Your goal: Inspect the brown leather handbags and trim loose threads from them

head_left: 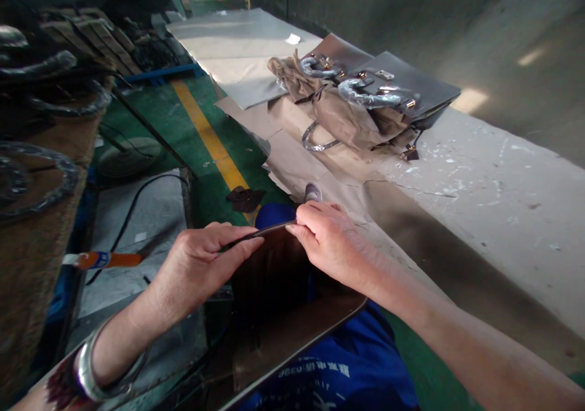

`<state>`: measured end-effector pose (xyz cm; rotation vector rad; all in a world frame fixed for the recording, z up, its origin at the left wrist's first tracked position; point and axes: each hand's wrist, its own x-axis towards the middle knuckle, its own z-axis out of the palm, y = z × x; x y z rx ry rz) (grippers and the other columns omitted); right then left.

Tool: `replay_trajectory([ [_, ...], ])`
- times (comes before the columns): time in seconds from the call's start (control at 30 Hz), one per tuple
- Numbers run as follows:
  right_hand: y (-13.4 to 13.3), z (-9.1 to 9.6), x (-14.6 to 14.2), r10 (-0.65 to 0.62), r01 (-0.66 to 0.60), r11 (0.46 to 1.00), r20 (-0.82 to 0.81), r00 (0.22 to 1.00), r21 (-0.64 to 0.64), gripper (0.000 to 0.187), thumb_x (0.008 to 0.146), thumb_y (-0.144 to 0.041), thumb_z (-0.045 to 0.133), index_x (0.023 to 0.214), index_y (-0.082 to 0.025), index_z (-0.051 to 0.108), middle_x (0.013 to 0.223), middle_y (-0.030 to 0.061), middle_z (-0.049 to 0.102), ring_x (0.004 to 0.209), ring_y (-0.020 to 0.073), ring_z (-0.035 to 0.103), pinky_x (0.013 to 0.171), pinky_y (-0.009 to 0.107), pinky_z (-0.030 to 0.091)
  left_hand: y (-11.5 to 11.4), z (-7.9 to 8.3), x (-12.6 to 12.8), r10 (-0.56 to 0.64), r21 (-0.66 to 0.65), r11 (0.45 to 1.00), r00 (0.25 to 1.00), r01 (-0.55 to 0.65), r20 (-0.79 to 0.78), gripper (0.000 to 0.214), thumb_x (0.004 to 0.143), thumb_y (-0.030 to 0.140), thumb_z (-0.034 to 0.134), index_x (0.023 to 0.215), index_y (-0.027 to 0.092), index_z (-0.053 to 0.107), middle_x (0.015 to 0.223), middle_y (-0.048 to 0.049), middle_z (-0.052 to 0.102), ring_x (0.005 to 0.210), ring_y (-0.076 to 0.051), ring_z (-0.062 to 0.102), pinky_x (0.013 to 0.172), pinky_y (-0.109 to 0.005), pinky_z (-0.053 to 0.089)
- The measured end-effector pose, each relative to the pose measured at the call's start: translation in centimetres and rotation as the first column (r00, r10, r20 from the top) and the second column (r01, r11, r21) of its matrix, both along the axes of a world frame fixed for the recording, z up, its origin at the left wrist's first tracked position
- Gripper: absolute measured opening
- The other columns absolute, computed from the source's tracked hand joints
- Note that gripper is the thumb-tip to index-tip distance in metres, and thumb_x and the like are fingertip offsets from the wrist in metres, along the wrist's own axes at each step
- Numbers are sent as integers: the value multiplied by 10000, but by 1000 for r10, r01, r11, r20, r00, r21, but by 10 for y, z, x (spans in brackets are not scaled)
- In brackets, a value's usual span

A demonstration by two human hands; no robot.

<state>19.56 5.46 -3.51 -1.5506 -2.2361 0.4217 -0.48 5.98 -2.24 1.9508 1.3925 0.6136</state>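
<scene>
A dark brown open bag point(297, 319) lies over my lap, its near edge curving below my hands and its inside in deep shadow. My left hand point(210, 259) pinches the bag's far rim between thumb and fingers. Close by on the right, my right hand point(326, 237) grips the same rim, fingers closed with the thumb underneath. A short stretch of the thin rim shows between the two hands. Under the bag is a blue apron point(351, 356) with white print. Just beyond my right hand sits a small, roundish, pale purple thing point(313, 192), its kind unclear.
On the right, a paper-covered table point(493, 198) bears crumpled brown paper point(342, 115), plastic-wrapped handles point(370, 94) and dark flat panels point(414, 85). A workbench point(50, 265) with more wrapped handles stands left. Near it lies an orange bottle point(109, 260). A dark scrap point(245, 199) lies on the green floor.
</scene>
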Motion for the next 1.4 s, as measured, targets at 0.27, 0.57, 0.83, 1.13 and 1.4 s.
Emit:
replay_trajectory([
  [0.27, -1, 1, -5, 21, -21, 999, -12, 1000, 24, 192, 851, -181, 554, 673, -175, 482, 720, 4, 571, 707, 138, 522, 670, 286, 330, -3, -3, 6, -31, 52, 998, 999, 32, -4, 235, 729, 369, 636, 866, 191, 705, 791, -11, 679, 732, -147, 623, 663, -209, 474],
  [0.57, -3, 4, -3, 23, -23, 1000, -30, 999, -1, 221, 843, -206, 569, 647, -179, 471, 704, -1, 587, 724, 144, 545, 690, 281, 344, -3, -1, 12, -85, 42, 996, 994, 83, 62, 168, 783, 306, 568, 734, 182, 671, 685, -3, 610, 636, -125, 572, 576, -195, 434],
  [0.83, -5, 3, -1, -2, 2, 1000, -17, 1000, 18, 231, 860, -245, 566, 650, -185, 491, 719, 5, 607, 739, 156, 554, 687, 285, 367, 0, -4, 15, -127, 88, 988, 991, 130, -45, 226, 819, 320, 530, 740, 163, 672, 658, -4, 570, 634, -124, 546, 594, -209, 418],
  [1.13, -11, 7, 26, 72, -71, 997, -72, 995, 16, 167, 845, -274, 600, 729, -163, 554, 867, 62, 634, 927, 195, 556, 829, 336, 412, 6, -2, 15, -67, 69, 995, 997, 70, -41, 241, 780, 362, 545, 672, 179, 659, 621, 2, 567, 602, -126, 539, 566, -211, 414],
  [1.4, -11, 11, 27, 0, -4, 998, -67, 998, -63, 76, 859, -168, 561, 784, -154, 554, 899, 63, 622, 890, 174, 559, 808, 312, 427, 6, -1, 15, -109, 49, 993, 993, 111, -31, 221, 791, 335, 550, 680, 175, 655, 626, 10, 556, 604, -117, 531, 569, -208, 399],
])
